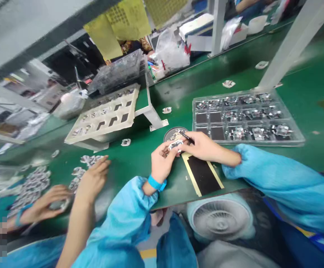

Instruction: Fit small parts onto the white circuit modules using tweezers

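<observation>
Silvery part (175, 144), green workbench (132, 162), yellow sheets (128, 20)

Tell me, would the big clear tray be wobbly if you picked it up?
The clear tray might flex a little, since it looks like thin plastic. It could tip rightward, where more small parts sit. Its divided layout might keep them from sliding.

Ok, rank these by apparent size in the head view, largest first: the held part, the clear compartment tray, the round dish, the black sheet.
1. Clear compartment tray
2. Black sheet
3. Round dish, partly hidden by the hands
4. Held part
</observation>
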`<state>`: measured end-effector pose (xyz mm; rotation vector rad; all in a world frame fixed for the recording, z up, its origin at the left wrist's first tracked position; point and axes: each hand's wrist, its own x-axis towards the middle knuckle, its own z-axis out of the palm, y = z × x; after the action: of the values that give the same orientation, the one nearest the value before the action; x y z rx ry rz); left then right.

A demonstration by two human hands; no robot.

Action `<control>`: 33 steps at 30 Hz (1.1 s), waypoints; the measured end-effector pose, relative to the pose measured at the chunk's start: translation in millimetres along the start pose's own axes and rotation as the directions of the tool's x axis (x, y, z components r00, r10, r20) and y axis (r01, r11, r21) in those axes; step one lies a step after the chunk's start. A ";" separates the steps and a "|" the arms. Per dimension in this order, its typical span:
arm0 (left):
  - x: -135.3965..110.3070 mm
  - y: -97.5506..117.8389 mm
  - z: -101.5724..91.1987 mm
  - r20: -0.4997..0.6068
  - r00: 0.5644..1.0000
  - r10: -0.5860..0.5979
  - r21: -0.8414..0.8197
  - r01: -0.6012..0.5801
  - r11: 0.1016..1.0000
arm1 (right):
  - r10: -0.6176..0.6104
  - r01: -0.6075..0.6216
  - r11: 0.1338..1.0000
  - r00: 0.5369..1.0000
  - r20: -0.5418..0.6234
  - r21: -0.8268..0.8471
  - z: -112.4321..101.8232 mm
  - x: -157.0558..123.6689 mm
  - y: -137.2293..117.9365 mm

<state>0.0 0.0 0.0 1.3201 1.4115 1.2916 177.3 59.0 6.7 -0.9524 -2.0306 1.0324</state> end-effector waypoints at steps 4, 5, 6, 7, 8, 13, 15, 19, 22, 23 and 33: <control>-4.0 2.7 -4.0 -0.014 0.992 0.127 0.141 -0.124 0.982 | -0.252 0.235 0.961 0.961 -0.110 -0.147 -9.8 -3.3 -0.8; -4.4 3.5 -4.9 -0.009 0.988 0.151 0.178 -0.147 0.973 | -0.315 0.296 0.943 0.941 -0.122 -0.153 -11.7 -3.5 -0.8; -4.5 4.3 -5.7 -0.004 0.985 0.171 0.209 -0.166 0.964 | -0.364 0.345 0.926 0.923 -0.125 -0.150 -13.6 -3.4 -0.7; -4.5 4.9 -6.4 0.002 0.982 0.186 0.237 -0.182 0.954 | -0.399 0.381 0.913 0.909 -0.121 -0.145 -15.6 -3.1 -0.5; -4.3 5.4 -7.0 0.008 0.980 0.199 0.260 -0.194 0.946 | -0.419 0.403 0.904 0.901 -0.110 -0.143 -18.0 -2.7 -0.4; -3.5 5.4 -9.5 0.029 0.965 0.261 0.354 -0.254 0.900 | -0.399 0.382 0.909 0.913 -0.086 -0.170 -30.9 -2.1 -1.9; -4.0 5.2 -10.0 0.045 0.953 0.300 0.398 -0.293 0.870 | -0.408 0.389 0.908 0.905 -0.115 -0.157 -31.4 -2.9 -2.8; -5.6 4.5 -10.2 0.075 0.929 0.362 0.465 -0.354 0.811 | -0.486 0.475 0.872 0.870 -0.085 -0.120 -21.4 -5.1 -1.2; -6.2 2.7 -10.5 0.074 0.920 0.384 0.496 -0.369 0.786 | -0.496 0.483 0.863 0.866 -0.062 -0.146 -12.9 -6.6 2.5; -6.2 1.9 -10.8 0.078 0.918 0.390 0.507 -0.373 0.777 | -0.493 0.478 0.863 0.867 -0.069 -0.164 -11.1 -7.0 3.8; -4.0 -2.0 -13.4 0.109 0.890 0.443 0.593 -0.416 0.690 | -0.497 0.474 0.858 0.863 -0.089 -0.197 -7.9 -7.7 7.3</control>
<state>-12.8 -5.8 -0.1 2.1805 1.6875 1.1917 189.9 58.7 2.5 -0.5194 -2.1094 0.5116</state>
